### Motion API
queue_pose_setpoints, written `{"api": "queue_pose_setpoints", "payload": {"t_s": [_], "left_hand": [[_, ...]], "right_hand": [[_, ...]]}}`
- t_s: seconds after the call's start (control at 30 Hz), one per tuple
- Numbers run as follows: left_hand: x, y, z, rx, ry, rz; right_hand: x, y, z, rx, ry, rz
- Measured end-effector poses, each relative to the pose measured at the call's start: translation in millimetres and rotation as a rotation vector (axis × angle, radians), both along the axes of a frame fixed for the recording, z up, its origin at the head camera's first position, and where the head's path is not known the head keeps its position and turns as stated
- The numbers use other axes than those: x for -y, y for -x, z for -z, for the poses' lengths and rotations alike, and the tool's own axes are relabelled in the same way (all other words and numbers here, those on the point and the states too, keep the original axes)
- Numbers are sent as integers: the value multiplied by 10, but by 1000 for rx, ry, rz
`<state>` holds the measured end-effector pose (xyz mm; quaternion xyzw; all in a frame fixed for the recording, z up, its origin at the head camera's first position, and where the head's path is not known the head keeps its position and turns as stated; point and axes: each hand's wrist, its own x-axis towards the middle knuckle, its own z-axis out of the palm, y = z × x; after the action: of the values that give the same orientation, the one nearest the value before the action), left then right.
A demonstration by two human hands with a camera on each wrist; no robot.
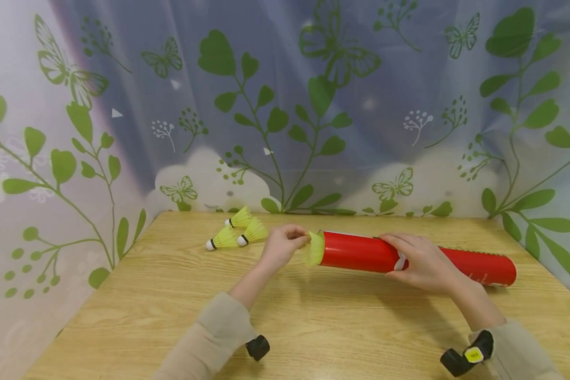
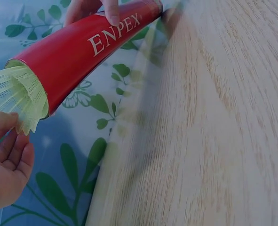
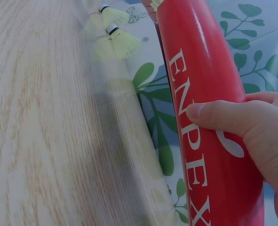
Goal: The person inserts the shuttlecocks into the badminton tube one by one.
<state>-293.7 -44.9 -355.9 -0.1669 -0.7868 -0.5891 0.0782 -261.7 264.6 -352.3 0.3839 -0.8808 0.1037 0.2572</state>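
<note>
A long red shuttlecock tube [image 1: 361, 251] slants over the table, its left end raised. My right hand [image 1: 425, 262] grips it round the middle, the thumb lying across the white lettering in the right wrist view. From the tube's mouth sticks the skirt of a yellow shuttlecock [image 2: 21, 92]; its base is hidden inside. With thumb and fingertips my left hand [image 2: 9, 157] pinches the skirt's edge. Left of that hand, three yellow shuttlecocks [image 1: 225, 238] with white bases lie together on the table.
The wooden table [image 1: 285, 327] runs back to a curtain [image 1: 285, 132] printed with green leaves and butterflies. Black straps with small cameras sit on both wrists, such as the right wrist camera [image 1: 467, 354].
</note>
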Motion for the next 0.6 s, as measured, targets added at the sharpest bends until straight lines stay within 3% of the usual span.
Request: {"api": "queue_pose_setpoints", "payload": {"t_s": [0.37, 0.6], "left_hand": [[37, -32, -15, -25, 170, -10], [28, -32, -35, 9, 153, -33]], "right_hand": [[-9, -27, -1, 17, -12, 17], [-7, -26, -8, 19, -6, 23]]}}
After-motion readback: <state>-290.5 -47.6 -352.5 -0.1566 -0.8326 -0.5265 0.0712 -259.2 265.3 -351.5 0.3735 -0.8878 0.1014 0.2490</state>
